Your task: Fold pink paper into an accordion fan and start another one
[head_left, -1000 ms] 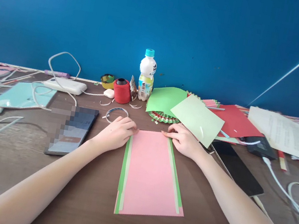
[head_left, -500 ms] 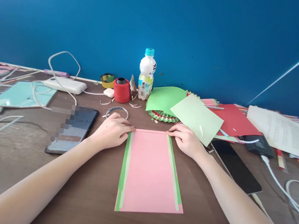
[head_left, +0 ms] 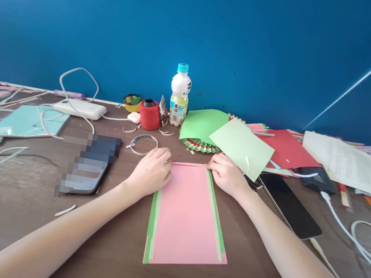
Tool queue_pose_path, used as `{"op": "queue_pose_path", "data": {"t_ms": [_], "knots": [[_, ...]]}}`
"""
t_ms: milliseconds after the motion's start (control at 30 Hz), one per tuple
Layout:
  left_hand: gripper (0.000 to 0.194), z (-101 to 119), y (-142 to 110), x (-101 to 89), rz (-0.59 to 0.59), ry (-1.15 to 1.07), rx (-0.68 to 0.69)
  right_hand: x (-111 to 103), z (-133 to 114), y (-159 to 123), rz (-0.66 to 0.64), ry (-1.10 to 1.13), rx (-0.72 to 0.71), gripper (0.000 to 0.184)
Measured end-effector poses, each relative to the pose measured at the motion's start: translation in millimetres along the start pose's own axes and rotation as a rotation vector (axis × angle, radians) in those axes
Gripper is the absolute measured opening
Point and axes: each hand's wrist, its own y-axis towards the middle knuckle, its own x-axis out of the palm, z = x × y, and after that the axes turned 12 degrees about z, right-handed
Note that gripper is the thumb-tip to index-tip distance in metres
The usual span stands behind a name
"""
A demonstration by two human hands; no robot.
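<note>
Left hand (head_left: 153, 171), curled, now further over sheet's (head_left: 189, 216) far-left corner; right hand (head_left: 225, 172), bunched, still far-right, seemingly steadying; grips unclear.

The bench (head_left: 107, 259) is brown and wood-grained. In its middle lies the pink sheet (head_left: 185, 220), green strips (head_left: 153, 215) along both long sides. To the left lie a phone (head_left: 96, 169) and a white scrap (head_left: 65, 211); behind, a ring (head_left: 138, 152), a red roll (head_left: 150, 117) and an upright bottle (head_left: 180, 95). To the right lies a black phone (head_left: 290, 206).
</note>
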Motion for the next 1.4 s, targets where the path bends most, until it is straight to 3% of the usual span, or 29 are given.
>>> {"op": "queue_pose_path", "data": {"t_ms": [67, 167, 267, 400, 567, 733, 1000, 1133, 1233, 1400], "knots": [[0.036, 5, -1, 4.8, -0.009, -0.075, -0.046, 0, 1, 0, -0.007, -0.006, 0.004, 0.034], [0.046, 9, -3, 8.7, -0.119, -0.164, -0.092, 0, 3, 0, -0.017, -0.014, 0.014, 0.034], [0.047, 12, -3, 8.2, -0.214, -0.213, -0.116, -1, 2, 3, -0.025, -0.051, 0.031, 0.033], [0.048, 15, -2, 7.1, -0.245, -0.200, -0.149, -1, -11, 10, 0.011, -0.075, 0.044, 0.033], [0.050, 18, -3, 8.9, -0.219, -0.185, -0.159, 6, -34, 17, -0.112, -0.019, -0.027, 0.037], [0.049, 15, -3, 7.9, -0.221, -0.204, -0.165, 10, -39, 17, -0.149, -0.056, 0.019, 0.034], [0.044, 6, -2, 7.6, -0.215, -0.322, -0.204, 0, -18, 0, -0.010, -0.087, 0.103, 0.028], [0.034, -1, -4, 7.8, -0.063, -0.416, -0.326, -1, -13, -2, 0.036, -0.086, 0.094, 0.026], [0.023, -7, -3, 7.3, 0.037, -0.363, -0.409, 1, -14, 1, 0.066, -0.061, 0.161, 0.021], [0.011, -13, 3, 6.5, -0.026, -0.292, -0.411, 7, -10, 6, 0.028, 0.049, 0.301, 0.006]]}}
